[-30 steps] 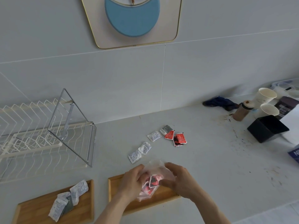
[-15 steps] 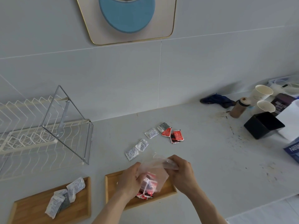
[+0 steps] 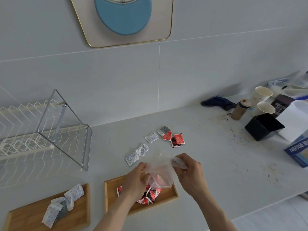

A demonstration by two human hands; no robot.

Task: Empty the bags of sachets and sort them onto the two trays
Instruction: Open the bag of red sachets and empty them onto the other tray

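Pinched between both hands, left hand (image 3: 135, 182) and right hand (image 3: 190, 172), a clear plastic bag (image 3: 160, 170) is held over the right tray (image 3: 168, 195). Red sachets (image 3: 150, 195) are piled on that tray; white sachets (image 3: 56, 209) are laid on the left tray (image 3: 33, 219). "Nestle" is printed on 1 blue box (image 3: 298, 151).

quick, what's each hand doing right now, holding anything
Left hand: grips the lower part of the clear plastic bag over the right wooden tray.
Right hand: pinches the bag's upper edge.
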